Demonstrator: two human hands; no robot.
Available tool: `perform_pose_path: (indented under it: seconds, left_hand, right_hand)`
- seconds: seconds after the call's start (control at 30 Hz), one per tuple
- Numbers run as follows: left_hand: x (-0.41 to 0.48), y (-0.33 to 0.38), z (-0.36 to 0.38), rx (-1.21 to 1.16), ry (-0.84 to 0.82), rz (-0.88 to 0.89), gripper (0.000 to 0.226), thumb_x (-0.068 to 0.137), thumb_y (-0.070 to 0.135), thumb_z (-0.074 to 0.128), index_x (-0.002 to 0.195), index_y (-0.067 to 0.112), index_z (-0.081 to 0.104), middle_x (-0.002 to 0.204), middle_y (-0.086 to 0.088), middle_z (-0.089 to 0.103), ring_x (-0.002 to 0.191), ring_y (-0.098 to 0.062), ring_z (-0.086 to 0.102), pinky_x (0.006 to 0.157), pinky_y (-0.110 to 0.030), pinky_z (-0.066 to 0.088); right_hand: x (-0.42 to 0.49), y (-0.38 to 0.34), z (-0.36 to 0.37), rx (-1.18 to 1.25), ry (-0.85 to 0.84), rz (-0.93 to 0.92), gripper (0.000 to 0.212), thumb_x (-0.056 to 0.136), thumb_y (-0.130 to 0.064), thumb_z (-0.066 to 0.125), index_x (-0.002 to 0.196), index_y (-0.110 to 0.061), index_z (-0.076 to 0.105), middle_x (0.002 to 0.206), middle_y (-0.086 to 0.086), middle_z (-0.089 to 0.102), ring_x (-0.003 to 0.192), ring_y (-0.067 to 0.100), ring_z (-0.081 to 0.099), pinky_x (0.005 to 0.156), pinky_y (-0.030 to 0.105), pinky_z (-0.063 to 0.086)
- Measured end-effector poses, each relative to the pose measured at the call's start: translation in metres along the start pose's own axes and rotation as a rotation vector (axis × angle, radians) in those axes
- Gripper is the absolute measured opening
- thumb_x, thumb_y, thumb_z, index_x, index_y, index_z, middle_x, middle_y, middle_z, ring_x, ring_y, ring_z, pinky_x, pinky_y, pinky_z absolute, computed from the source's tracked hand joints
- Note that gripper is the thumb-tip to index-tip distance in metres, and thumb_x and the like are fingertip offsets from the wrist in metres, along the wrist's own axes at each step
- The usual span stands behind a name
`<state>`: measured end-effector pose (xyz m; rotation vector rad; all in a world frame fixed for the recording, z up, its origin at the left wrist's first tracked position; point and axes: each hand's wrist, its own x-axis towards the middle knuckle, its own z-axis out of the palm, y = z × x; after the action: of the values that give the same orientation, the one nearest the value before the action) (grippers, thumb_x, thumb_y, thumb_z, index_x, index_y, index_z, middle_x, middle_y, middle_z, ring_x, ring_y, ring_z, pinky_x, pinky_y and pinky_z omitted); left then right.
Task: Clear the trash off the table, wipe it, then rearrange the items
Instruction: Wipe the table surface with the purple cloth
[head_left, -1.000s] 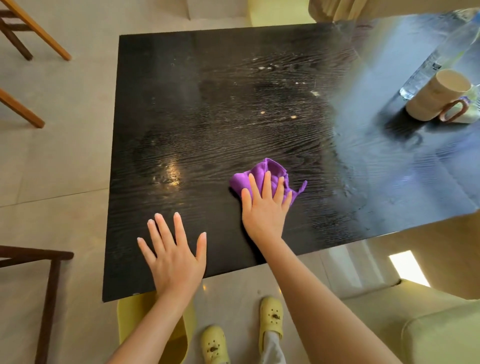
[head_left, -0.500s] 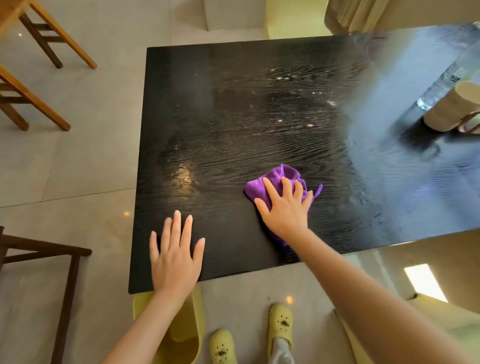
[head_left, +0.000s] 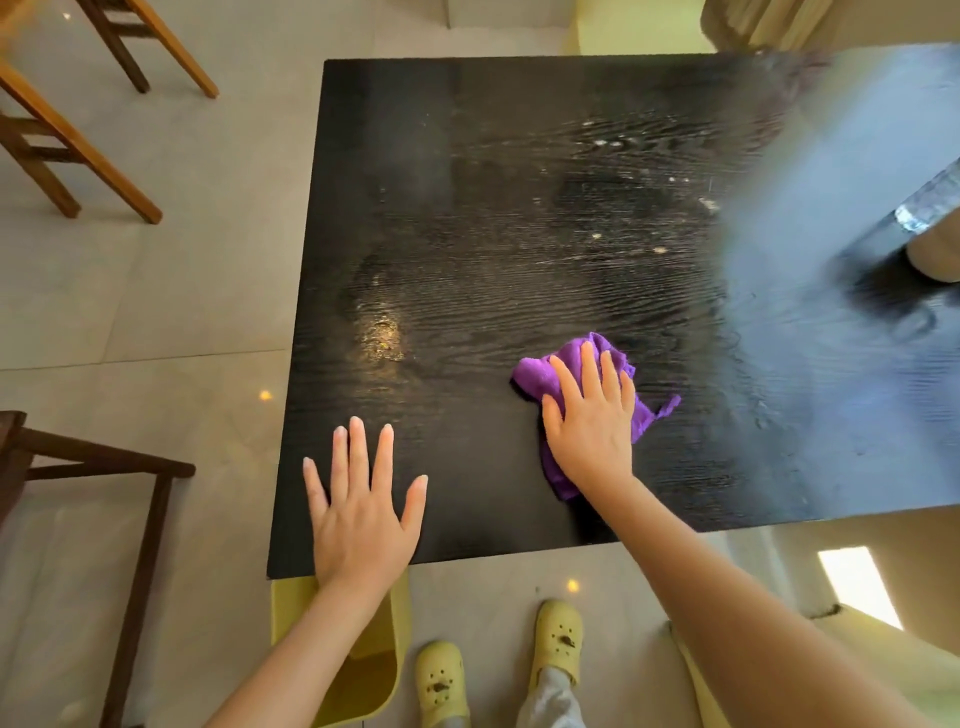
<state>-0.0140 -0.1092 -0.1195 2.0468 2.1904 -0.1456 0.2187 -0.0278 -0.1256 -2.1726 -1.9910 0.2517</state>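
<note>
We had one dark table (head_left: 467, 218) in front of us and one purple cloth (head_left: 537, 376) lying bunched on its near half, right of the middle. Our two hands were both on the tabletop. The right hand (head_left: 592, 431) lay flat on the cloth with its fingers straight, pressing it down. The left hand (head_left: 363, 514) rested flat and wide, fingers spread, holding nothing, near the front left corner and well apart from the cloth. Pale specks (head_left: 608, 141) dotted the far side, too small for us to count surely. At the right edge stood one mug (head_left: 940, 254) and one clear bottle (head_left: 930, 205), both cut off by the frame. Under the front edge sat one yellow bin (head_left: 374, 675), and beside it our two yellow shoes (head_left: 441, 680).
</note>
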Motion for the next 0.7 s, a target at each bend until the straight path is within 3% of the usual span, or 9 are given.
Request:
perform_pose_path:
  seconds: [0.1, 0.2, 0.33, 0.47, 0.7]
  left_hand:
    - [0.001, 0.000, 0.000, -0.002, 0.009, 0.013, 0.070, 0.091, 0.058, 0.016, 0.147, 0.017, 0.024, 0.155, -0.015, 0.022, 0.145, -0.030, 0.013, 0.114, -0.058, 0.016]
    - [0.001, 0.000, 0.001, -0.006, 0.016, 0.011, 0.070, 0.091, 0.058, 0.016, 0.147, 0.018, 0.023, 0.155, -0.014, 0.022, 0.144, -0.030, 0.014, 0.114, -0.057, 0.016]
    - [-0.001, -0.002, 0.001, -0.023, 0.017, 0.018, 0.069, 0.092, 0.056, 0.006, 0.148, 0.017, 0.017, 0.156, -0.013, 0.017, 0.145, -0.029, 0.012, 0.116, -0.055, 0.011]
    - [0.000, -0.009, 0.004, -0.258, 0.051, -0.022, 0.073, 0.084, 0.062, -0.016, 0.145, 0.022, -0.005, 0.156, 0.000, -0.007, 0.145, -0.016, -0.009, 0.118, -0.041, -0.006]
    - [-0.028, -0.025, 0.007, -0.115, 0.048, -0.045, 0.077, 0.089, 0.058, -0.013, 0.146, 0.010, 0.007, 0.156, -0.010, 0.008, 0.145, -0.025, 0.006, 0.118, -0.041, 0.006]
  right_hand:
    - [-0.001, -0.026, 0.008, 0.032, 0.020, 0.135, 0.050, 0.095, -0.035, 0.041, 0.143, -0.024, 0.038, 0.157, 0.015, 0.020, 0.145, 0.038, 0.014, 0.116, 0.053, 0.008]
    - [-0.002, -0.058, 0.018, 0.043, -0.007, 0.149, 0.052, 0.096, -0.039, 0.034, 0.147, -0.027, 0.029, 0.159, 0.015, 0.013, 0.146, 0.038, 0.007, 0.116, 0.054, 0.004]
    - [-0.006, -0.109, 0.027, 0.058, -0.046, 0.074, 0.053, 0.096, -0.040, 0.030, 0.147, -0.026, 0.025, 0.158, 0.019, 0.011, 0.145, 0.044, 0.004, 0.114, 0.059, 0.003]
    - [-0.007, -0.135, 0.032, 0.047, -0.106, -0.015, 0.053, 0.098, -0.040, 0.028, 0.148, -0.025, 0.020, 0.159, 0.019, 0.006, 0.145, 0.045, -0.001, 0.114, 0.059, 0.001]
    - [-0.042, -0.115, 0.021, 0.024, -0.207, -0.380, 0.053, 0.093, -0.043, 0.033, 0.145, -0.031, 0.031, 0.159, 0.008, 0.018, 0.147, 0.036, 0.008, 0.117, 0.053, 0.003]
